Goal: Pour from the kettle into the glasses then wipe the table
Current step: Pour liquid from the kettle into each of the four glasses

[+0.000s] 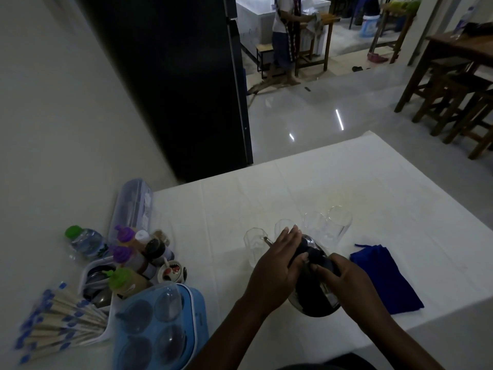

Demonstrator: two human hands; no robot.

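Observation:
A dark steel kettle (pixel 314 303) is tilted to the left above the white table (pixel 400 209), its spout over the leftmost glass (pixel 253 249). My right hand (pixel 337 273) grips the kettle's black handle. My left hand (pixel 277 260) lies flat on the kettle's lid, fingers stretched out. Three more clear glasses stand in a row behind: one (pixel 283 227) partly hidden by my left hand, one (pixel 314 225), and the rightmost (pixel 338 225). A folded blue cloth (pixel 384 276) lies on the table to the right of the kettle.
At the table's left are sauce bottles (pixel 128 260), a small water bottle (pixel 82 241), a clear long box (pixel 130 209), wrapped chopsticks (pixel 53 329) and a blue tray of upturned glasses (pixel 157 324). A black fridge (pixel 173 84) stands beyond. Wooden stools (pixel 450 102) far right; a person (pixel 282 36) in the back.

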